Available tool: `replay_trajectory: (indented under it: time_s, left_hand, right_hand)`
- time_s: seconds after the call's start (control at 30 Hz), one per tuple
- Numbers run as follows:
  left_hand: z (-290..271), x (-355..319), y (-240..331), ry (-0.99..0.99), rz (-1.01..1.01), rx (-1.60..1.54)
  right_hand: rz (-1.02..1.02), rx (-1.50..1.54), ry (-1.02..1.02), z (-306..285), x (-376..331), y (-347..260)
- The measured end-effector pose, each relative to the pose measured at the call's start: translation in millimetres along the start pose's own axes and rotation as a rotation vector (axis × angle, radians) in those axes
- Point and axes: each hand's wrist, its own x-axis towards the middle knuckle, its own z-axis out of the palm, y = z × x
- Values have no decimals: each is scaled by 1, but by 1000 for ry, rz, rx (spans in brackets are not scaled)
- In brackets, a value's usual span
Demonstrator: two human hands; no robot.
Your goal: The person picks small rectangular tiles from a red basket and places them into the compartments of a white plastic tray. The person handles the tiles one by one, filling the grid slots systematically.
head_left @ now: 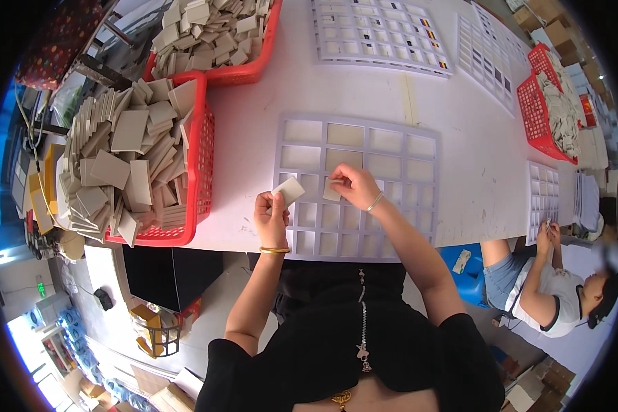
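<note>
A white grid tray [429, 213] lies at the table's near edge in front of me, divided into rectangular compartments. Some compartments hold flat beige pieces, such as the tile [345, 134] in the top row. My left hand [272, 218] is closed on pale rectangular tiles [290, 190] at the tray's left side; how many it grips I cannot tell. Over the middle of the tray, my right hand [356, 185] pinches a beige tile [332, 191] between thumb and fingers, at a compartment in the second column. The hand partly covers that compartment and its neighbours.
To the left stands a red plastic basket [200, 158] heaped with beige tiles, with a second red basket [254, 71] behind it. More grid trays [384, 67] lie at the far side. At right are another red basket [534, 117] and a seated person [539, 295] working at a tray.
</note>
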Motion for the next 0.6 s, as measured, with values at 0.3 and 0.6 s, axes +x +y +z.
replay_trajectory:
  time_s: [0.3, 0.6]
  left_hand:
    - [7, -1, -2, -56, 39, 176]
    - [39, -9, -9, -190, 118, 255]
  right_hand:
    - [-544, -625, 344, 1, 3, -15]
    - [-1, 389, 91, -12, -26, -34]
